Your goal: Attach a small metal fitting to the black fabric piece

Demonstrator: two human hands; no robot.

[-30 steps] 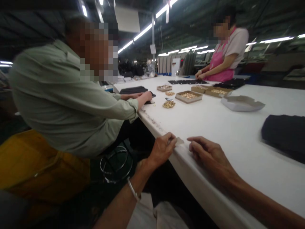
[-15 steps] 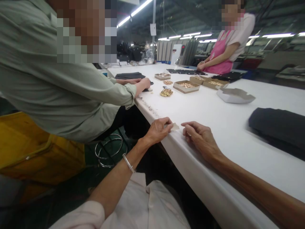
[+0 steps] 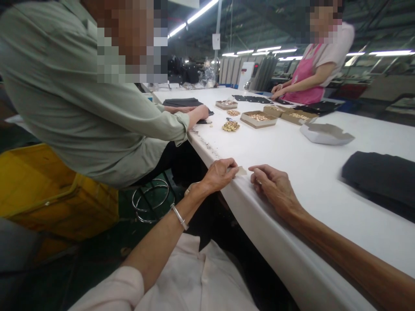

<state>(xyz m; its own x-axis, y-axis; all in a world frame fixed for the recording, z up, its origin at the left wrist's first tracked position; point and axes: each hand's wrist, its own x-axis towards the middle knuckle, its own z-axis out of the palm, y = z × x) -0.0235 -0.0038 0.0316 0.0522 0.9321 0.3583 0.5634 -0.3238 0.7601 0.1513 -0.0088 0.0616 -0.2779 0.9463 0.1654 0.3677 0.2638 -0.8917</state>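
Observation:
At the table's near edge, my left hand (image 3: 220, 175) pinches a small beige scrap (image 3: 241, 171), paper or tape, which sticks out past its fingertips to the right. A light bangle (image 3: 179, 216) circles that wrist. My right hand (image 3: 274, 183) rests on the white tabletop (image 3: 311, 181) just right of the scrap, a small gap apart from it. Its index finger points toward the scrap over the thumb, and the other fingers curl under. Whatever those fingers hold, if anything, is hidden. A folded black fabric pile (image 3: 381, 183) lies to the right.
Beyond my hands are a heap of gold metal pieces (image 3: 231, 125), a cardboard tray of small gold parts (image 3: 258, 119) and a white tray (image 3: 327, 133). One co-worker (image 3: 129, 116) sits close left, handling black fabric; another (image 3: 311, 77) stands opposite. A yellow crate (image 3: 58, 190) sits lower left.
The view has turned slightly left, so the table's contents appear farther right. Both hands keep nearly the same pose, with the scrap still in the left fingers.

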